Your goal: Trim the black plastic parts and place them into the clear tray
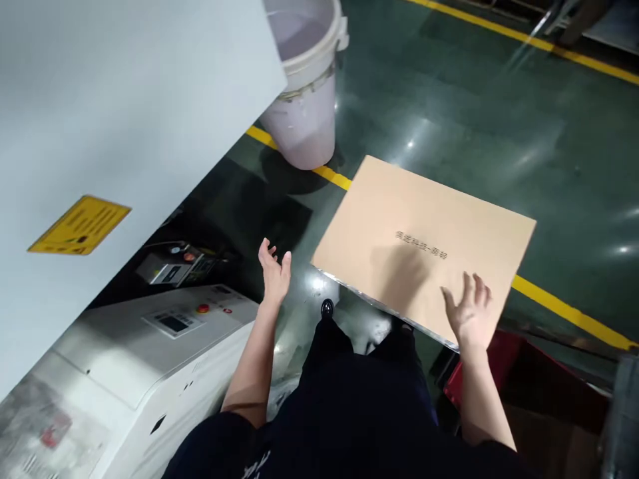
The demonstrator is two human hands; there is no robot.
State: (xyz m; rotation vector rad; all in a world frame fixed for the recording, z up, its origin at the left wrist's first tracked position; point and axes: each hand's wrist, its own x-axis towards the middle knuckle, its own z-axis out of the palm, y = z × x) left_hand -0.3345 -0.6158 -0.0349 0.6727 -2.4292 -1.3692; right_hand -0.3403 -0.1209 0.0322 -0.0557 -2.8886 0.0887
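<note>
The left hand (273, 274) and right hand (468, 313) are held open, fingers spread; the right is poised at the lower edge of a tan cardboard sheet (419, 246), which is seen above the green floor (439, 86).

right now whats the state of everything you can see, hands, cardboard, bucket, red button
left hand, open, empty, fingers spread
right hand, open, fingers over the cardboard sheet
cardboard sheet, flat, printed side up, silver lower edge
plastic bucket, upright, no lid, lilac-stained
red button, unlit, cannot tell if pressed
</note>
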